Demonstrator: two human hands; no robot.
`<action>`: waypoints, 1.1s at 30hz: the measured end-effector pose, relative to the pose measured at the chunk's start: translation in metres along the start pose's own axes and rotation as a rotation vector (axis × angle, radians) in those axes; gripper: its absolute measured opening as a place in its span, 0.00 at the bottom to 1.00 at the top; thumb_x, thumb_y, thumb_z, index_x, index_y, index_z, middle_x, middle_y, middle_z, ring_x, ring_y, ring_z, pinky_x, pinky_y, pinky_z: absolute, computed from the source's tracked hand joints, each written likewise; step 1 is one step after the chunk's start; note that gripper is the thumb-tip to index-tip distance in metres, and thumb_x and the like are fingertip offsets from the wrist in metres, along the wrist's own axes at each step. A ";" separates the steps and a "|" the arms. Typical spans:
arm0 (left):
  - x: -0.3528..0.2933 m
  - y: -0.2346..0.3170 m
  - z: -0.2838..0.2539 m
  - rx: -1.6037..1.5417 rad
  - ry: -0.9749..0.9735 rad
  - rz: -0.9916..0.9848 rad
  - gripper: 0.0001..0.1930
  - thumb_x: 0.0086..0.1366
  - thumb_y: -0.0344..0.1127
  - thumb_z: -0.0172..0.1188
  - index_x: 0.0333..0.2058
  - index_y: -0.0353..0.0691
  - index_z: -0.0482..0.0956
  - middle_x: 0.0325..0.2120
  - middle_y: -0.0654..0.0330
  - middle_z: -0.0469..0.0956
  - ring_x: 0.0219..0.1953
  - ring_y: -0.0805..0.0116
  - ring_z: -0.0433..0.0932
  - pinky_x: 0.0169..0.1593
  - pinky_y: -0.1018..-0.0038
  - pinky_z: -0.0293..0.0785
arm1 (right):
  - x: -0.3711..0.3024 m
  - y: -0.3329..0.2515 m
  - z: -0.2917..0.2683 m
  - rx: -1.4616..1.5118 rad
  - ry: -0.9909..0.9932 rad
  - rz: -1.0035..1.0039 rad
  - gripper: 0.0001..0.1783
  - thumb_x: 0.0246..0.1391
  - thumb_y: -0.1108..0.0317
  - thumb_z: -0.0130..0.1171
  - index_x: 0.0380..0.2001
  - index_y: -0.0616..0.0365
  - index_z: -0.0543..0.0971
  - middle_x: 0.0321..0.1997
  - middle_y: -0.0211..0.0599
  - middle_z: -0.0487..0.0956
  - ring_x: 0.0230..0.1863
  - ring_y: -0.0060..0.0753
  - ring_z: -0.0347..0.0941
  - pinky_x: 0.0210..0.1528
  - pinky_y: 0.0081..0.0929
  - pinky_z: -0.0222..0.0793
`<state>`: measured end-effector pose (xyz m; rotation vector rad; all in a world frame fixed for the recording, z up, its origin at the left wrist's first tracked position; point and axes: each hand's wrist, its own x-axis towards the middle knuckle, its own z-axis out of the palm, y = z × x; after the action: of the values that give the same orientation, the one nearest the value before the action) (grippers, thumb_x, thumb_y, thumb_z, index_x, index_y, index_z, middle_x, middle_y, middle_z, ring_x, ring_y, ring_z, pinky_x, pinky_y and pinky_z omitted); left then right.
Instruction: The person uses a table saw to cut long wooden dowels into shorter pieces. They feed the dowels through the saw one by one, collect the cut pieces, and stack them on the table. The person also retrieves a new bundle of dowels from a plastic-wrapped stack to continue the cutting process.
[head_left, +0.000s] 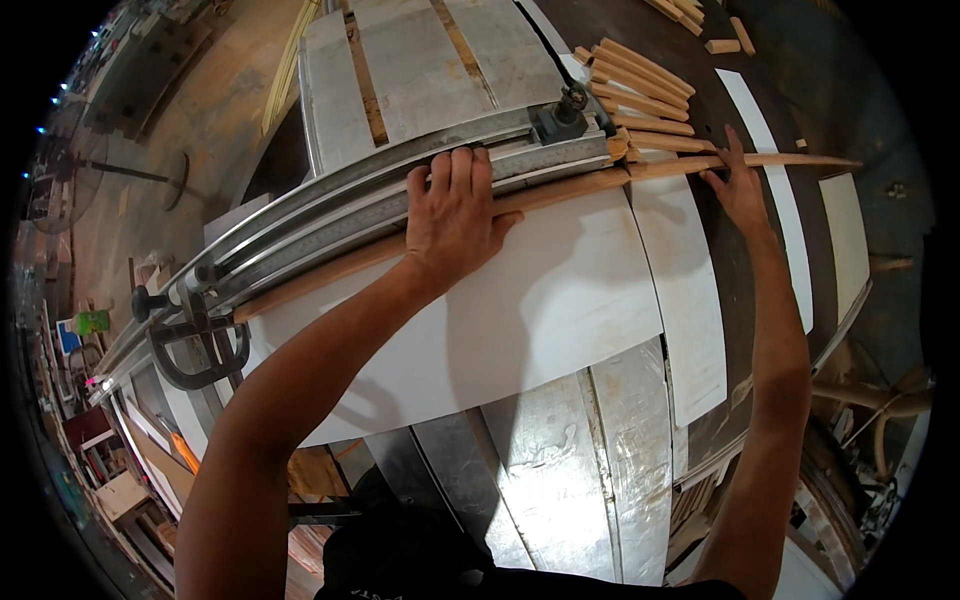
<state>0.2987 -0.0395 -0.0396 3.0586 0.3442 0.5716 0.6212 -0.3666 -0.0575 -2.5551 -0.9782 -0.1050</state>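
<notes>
A long wooden strip (560, 190) is pressed flat against the metal fence (400, 190) by the open left hand (452, 215), keeping it straight; its far end is steadied by the right hand's (738, 185) spread fingertips.

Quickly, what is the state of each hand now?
Left hand: open, pressing flat on the long thin wooden strip.
Right hand: open, fingers touching the same strip.

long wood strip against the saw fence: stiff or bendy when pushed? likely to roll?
The long wooden strip is thin for its length, so it would probably flex a little if lifted by one end. It looks flat-sided, so rolling seems unlikely. With the left hand pressing it against the metal fence and the right hand on its far part, it should slide straight on the smooth white board.
</notes>
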 end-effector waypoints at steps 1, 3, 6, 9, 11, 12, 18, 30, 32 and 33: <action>0.000 0.000 0.000 -0.002 0.007 0.003 0.45 0.49 0.59 0.74 0.56 0.29 0.70 0.50 0.51 0.72 0.52 0.56 0.69 0.55 0.57 0.62 | -0.001 0.000 0.000 -0.008 -0.004 0.010 0.52 0.54 0.71 0.70 0.75 0.44 0.50 0.57 0.60 0.78 0.60 0.56 0.75 0.60 0.46 0.74; 0.000 0.000 0.000 -0.004 0.022 0.006 0.45 0.48 0.59 0.74 0.56 0.29 0.71 0.50 0.51 0.72 0.52 0.56 0.69 0.55 0.57 0.62 | -0.001 -0.002 0.000 -0.022 -0.013 0.026 0.52 0.55 0.72 0.69 0.75 0.43 0.50 0.57 0.59 0.78 0.60 0.56 0.75 0.62 0.47 0.72; 0.000 0.000 -0.001 -0.009 0.002 -0.009 0.45 0.48 0.59 0.74 0.56 0.29 0.71 0.50 0.51 0.72 0.52 0.56 0.70 0.55 0.57 0.62 | -0.003 -0.006 -0.001 -0.022 -0.011 0.036 0.52 0.55 0.71 0.69 0.75 0.44 0.50 0.57 0.59 0.78 0.60 0.56 0.75 0.61 0.47 0.72; 0.001 0.000 0.001 -0.001 0.021 -0.015 0.46 0.48 0.59 0.74 0.56 0.30 0.71 0.49 0.52 0.72 0.52 0.56 0.69 0.55 0.57 0.62 | -0.002 -0.005 -0.003 0.029 -0.018 0.029 0.52 0.55 0.71 0.69 0.75 0.43 0.50 0.57 0.59 0.78 0.60 0.55 0.75 0.62 0.46 0.72; 0.000 0.000 0.000 -0.025 -0.006 -0.033 0.45 0.48 0.59 0.74 0.57 0.30 0.71 0.50 0.52 0.72 0.53 0.56 0.69 0.55 0.57 0.61 | -0.004 -0.005 -0.003 0.004 -0.030 0.055 0.51 0.54 0.70 0.70 0.75 0.44 0.51 0.58 0.60 0.77 0.61 0.56 0.75 0.62 0.46 0.72; 0.000 0.001 -0.001 -0.035 -0.018 -0.041 0.45 0.48 0.59 0.74 0.57 0.30 0.71 0.50 0.52 0.72 0.53 0.56 0.69 0.55 0.57 0.61 | -0.004 -0.006 -0.003 -0.007 -0.034 0.067 0.51 0.54 0.70 0.70 0.74 0.44 0.51 0.58 0.61 0.77 0.61 0.56 0.74 0.63 0.46 0.72; 0.002 0.003 -0.006 -0.053 -0.037 -0.074 0.45 0.48 0.56 0.76 0.57 0.30 0.70 0.51 0.51 0.72 0.54 0.55 0.69 0.56 0.58 0.61 | -0.004 -0.006 -0.004 0.006 -0.020 0.057 0.49 0.54 0.70 0.70 0.74 0.43 0.54 0.59 0.58 0.77 0.61 0.55 0.74 0.63 0.46 0.71; 0.000 0.004 -0.009 -0.073 0.038 -0.068 0.41 0.47 0.53 0.76 0.54 0.30 0.73 0.45 0.54 0.73 0.48 0.57 0.72 0.54 0.60 0.64 | -0.050 0.019 -0.033 -0.100 -0.116 0.083 0.44 0.44 0.66 0.77 0.65 0.55 0.70 0.60 0.50 0.78 0.61 0.50 0.74 0.63 0.41 0.70; 0.000 0.003 -0.009 -0.080 0.057 -0.058 0.42 0.47 0.53 0.76 0.54 0.30 0.73 0.45 0.54 0.73 0.48 0.57 0.72 0.53 0.61 0.65 | -0.062 0.012 -0.039 -0.152 -0.099 0.032 0.41 0.39 0.65 0.80 0.59 0.60 0.75 0.60 0.49 0.78 0.61 0.50 0.74 0.63 0.40 0.70; -0.001 0.003 -0.009 -0.083 0.068 -0.055 0.42 0.47 0.53 0.76 0.54 0.30 0.73 0.44 0.54 0.73 0.48 0.57 0.72 0.53 0.61 0.65 | -0.067 0.010 -0.042 -0.149 -0.117 0.055 0.40 0.38 0.66 0.80 0.57 0.61 0.76 0.59 0.49 0.78 0.60 0.50 0.74 0.63 0.40 0.70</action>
<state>0.2954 -0.0429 -0.0311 2.9460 0.3934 0.6706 0.5806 -0.4315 -0.0362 -2.7493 -0.9745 -0.0134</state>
